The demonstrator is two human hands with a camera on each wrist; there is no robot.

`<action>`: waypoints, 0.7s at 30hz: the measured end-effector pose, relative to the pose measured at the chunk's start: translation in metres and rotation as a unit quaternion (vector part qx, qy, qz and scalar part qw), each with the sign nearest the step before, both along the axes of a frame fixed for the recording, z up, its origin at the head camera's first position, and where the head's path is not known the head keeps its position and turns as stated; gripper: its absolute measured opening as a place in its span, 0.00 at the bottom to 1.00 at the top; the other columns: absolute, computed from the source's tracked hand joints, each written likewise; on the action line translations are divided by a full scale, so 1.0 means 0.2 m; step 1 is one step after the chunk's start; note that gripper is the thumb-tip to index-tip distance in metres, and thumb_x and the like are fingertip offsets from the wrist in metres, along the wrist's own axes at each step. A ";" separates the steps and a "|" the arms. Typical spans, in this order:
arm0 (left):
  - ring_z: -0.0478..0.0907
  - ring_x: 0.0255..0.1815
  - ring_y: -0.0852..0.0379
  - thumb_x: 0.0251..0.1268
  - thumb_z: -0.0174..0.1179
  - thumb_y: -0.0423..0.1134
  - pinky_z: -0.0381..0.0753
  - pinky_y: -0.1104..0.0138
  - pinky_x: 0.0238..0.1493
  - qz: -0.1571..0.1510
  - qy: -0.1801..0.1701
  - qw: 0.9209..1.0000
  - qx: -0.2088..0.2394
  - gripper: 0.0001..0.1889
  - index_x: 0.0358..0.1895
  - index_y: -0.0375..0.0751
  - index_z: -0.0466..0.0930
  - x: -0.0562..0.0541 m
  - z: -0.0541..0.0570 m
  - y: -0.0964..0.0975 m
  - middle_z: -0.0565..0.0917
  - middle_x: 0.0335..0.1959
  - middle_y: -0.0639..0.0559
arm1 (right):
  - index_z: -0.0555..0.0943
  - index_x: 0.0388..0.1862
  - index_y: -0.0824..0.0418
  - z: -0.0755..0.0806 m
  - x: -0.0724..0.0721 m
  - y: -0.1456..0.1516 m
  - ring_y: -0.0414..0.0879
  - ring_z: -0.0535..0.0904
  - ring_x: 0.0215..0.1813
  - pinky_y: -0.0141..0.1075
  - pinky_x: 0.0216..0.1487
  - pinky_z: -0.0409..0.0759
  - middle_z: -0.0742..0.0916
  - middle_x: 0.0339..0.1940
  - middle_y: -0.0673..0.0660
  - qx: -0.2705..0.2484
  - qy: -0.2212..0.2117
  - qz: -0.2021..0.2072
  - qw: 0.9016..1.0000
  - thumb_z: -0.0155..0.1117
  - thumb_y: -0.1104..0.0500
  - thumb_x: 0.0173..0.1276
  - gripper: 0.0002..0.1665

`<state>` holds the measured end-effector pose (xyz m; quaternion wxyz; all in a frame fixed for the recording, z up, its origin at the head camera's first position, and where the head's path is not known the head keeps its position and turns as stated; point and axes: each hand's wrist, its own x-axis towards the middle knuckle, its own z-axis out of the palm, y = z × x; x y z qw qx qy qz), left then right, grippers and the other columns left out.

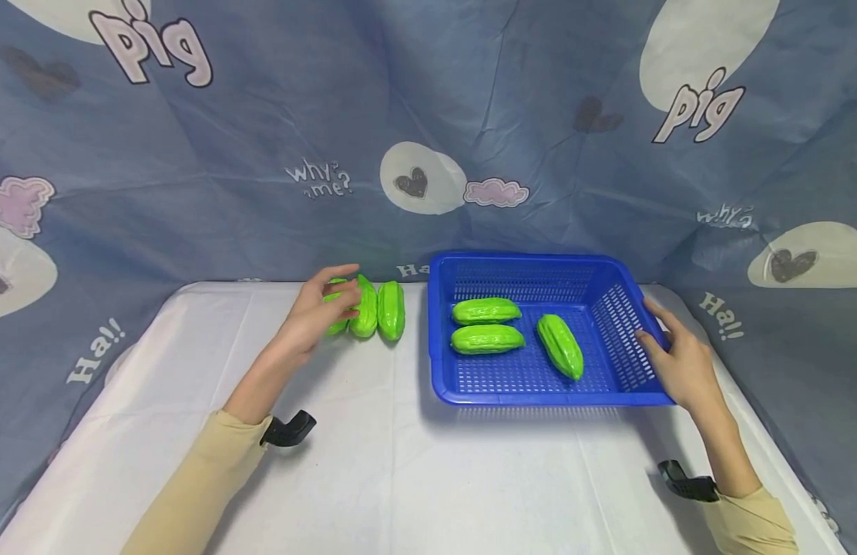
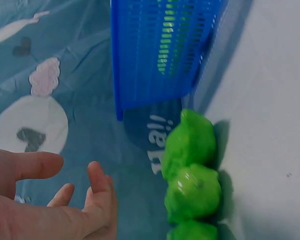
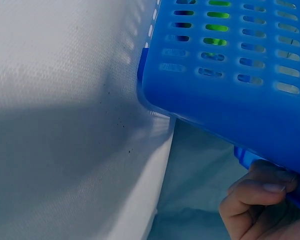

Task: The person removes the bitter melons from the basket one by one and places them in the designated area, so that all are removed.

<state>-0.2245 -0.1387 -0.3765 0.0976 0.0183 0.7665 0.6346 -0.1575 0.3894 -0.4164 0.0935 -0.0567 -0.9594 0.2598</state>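
My left hand [image 1: 310, 316] hovers over a row of three bright green, ridged bitter melons [image 1: 391, 310] at the far edge of the table, its fingers spread and partly covering the leftmost one. In the left wrist view, a gap shows between these fingers and the melons [image 2: 192, 192], and nothing is held. At the right side of a blue plastic basket [image 1: 532, 398], my right hand [image 1: 681, 362] grips the rim, thumb on the inner side. Curled fingers [image 3: 255, 195] show under the rim in the right wrist view. Inside the basket lie three more bitter melons [image 1: 488, 339], two side by side and one slanted.
A white cloth [image 1: 373, 478] covers the table. Behind it and along both sides hangs a blue-grey printed curtain [image 1: 262, 139], close to the basket's back rim. Black wrist mounts [image 1: 290, 428] sit on both forearms.
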 end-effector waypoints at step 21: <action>0.85 0.67 0.39 0.84 0.58 0.36 0.88 0.52 0.67 -0.068 0.038 0.996 -0.047 0.26 0.80 0.46 0.70 0.03 0.12 0.37 0.75 0.75 0.38 | 0.64 0.86 0.59 0.00 0.00 -0.01 0.65 0.90 0.37 0.37 0.31 0.76 0.87 0.53 0.84 0.002 0.014 0.003 1.000 0.56 0.52 0.86 0.35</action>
